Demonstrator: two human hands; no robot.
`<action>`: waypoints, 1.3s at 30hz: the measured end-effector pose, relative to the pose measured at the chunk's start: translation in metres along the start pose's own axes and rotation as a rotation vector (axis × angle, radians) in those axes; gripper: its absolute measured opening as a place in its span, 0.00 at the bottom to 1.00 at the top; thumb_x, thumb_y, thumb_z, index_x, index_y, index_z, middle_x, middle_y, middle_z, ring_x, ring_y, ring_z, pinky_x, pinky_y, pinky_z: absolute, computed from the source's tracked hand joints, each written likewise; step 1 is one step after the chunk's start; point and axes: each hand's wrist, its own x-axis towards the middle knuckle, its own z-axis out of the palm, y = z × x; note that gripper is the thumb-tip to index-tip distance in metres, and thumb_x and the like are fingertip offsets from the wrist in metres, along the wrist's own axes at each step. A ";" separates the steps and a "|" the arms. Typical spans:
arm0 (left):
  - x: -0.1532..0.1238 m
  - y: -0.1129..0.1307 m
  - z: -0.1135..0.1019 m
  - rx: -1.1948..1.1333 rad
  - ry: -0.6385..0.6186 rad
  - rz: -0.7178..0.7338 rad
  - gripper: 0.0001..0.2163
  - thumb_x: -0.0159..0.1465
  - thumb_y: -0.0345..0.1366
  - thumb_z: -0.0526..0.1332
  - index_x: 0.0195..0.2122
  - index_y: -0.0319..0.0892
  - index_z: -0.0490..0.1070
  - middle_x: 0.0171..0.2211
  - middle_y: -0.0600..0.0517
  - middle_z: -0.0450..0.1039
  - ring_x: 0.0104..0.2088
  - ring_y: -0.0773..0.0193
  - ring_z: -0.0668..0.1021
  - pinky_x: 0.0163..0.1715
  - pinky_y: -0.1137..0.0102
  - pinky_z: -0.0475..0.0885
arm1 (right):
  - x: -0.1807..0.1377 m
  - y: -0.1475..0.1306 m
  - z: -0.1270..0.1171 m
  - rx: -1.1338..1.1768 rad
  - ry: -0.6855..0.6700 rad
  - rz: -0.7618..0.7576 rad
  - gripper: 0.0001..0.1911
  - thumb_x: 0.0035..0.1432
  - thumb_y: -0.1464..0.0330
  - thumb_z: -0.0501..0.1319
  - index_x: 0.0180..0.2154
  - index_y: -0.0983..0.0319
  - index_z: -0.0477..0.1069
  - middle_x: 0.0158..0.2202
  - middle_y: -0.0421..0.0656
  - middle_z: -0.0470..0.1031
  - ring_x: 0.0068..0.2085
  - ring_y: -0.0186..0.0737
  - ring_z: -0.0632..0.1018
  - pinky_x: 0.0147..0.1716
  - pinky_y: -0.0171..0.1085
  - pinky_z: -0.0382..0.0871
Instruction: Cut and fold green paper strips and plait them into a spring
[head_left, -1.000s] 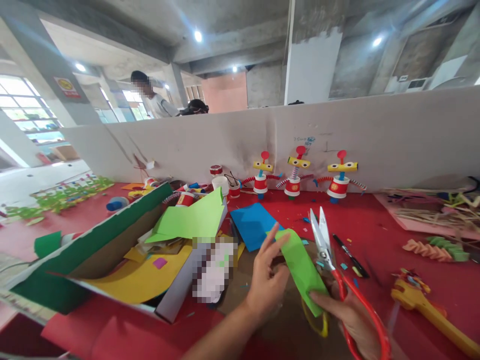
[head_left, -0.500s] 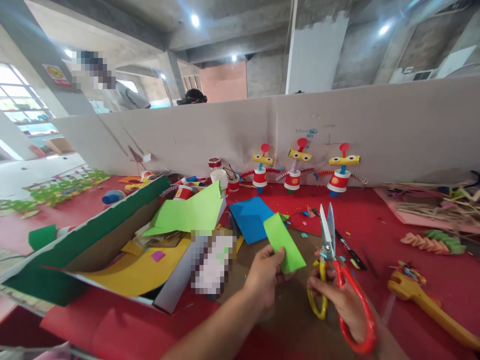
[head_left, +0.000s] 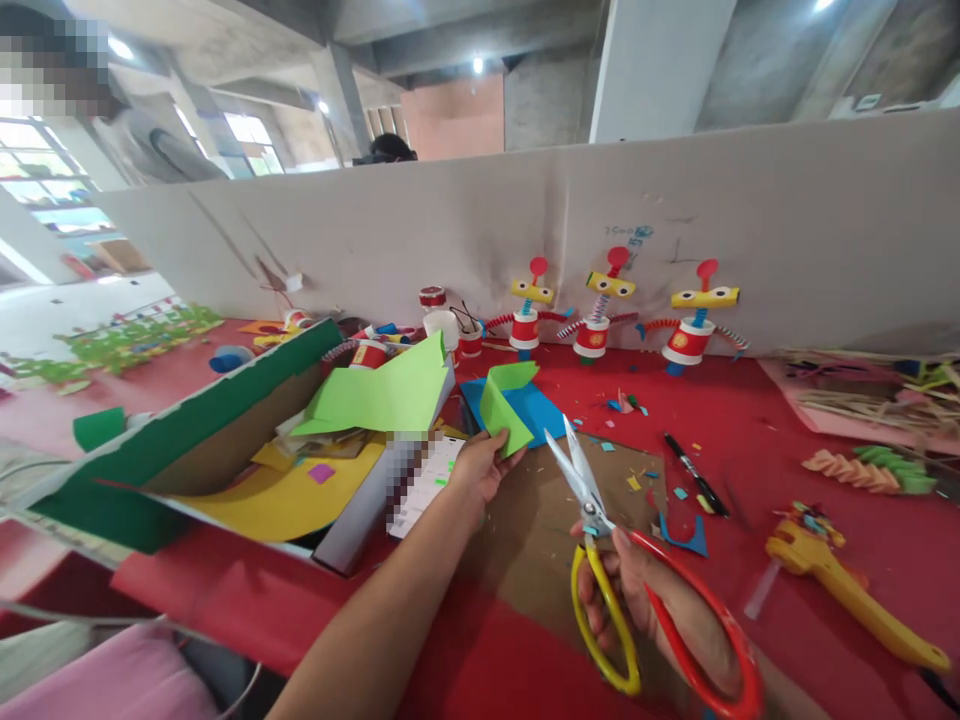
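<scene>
Step, as judged: positioning paper, scissors ready | My left fingers [head_left: 490, 450]: pinching bent green paper [head_left: 506, 420] in front of the blue sheet [head_left: 545, 413] | My right fingers [head_left: 628, 556]: holding scissors [head_left: 591, 512], blades parted near the paper | A cut would require bringing both together

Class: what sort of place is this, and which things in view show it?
Probably a craft workshop: three figures with cup-like bodies stand before a pale partition, small coloured scraps lie about, and the left hand holds green paper while the right hand holds scissors.
</scene>
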 end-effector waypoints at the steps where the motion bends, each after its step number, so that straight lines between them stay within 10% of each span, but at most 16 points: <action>1: 0.002 0.001 -0.001 -0.014 0.003 0.004 0.03 0.57 0.22 0.58 0.29 0.35 0.68 0.29 0.49 0.75 0.26 0.68 0.77 0.31 0.69 0.77 | 0.000 0.002 0.000 0.000 -0.018 0.010 0.29 0.51 0.51 0.59 0.50 0.58 0.56 0.33 0.43 0.74 0.26 0.37 0.75 0.23 0.37 0.69; 27: -0.027 -0.004 0.007 0.180 -0.315 0.028 0.13 0.48 0.26 0.67 0.35 0.37 0.71 0.35 0.45 0.77 0.31 0.63 0.78 0.32 0.70 0.75 | 0.006 -0.002 0.003 0.100 -0.070 0.051 0.30 0.51 0.48 0.56 0.49 0.60 0.56 0.29 0.44 0.74 0.23 0.37 0.74 0.19 0.34 0.67; 39: -0.020 0.005 0.003 0.220 -0.245 0.024 0.13 0.45 0.23 0.67 0.33 0.37 0.70 0.30 0.48 0.77 0.28 0.64 0.78 0.28 0.71 0.74 | 0.004 -0.006 -0.001 0.141 -0.177 0.082 0.29 0.53 0.45 0.49 0.44 0.61 0.62 0.27 0.45 0.73 0.23 0.36 0.73 0.19 0.31 0.62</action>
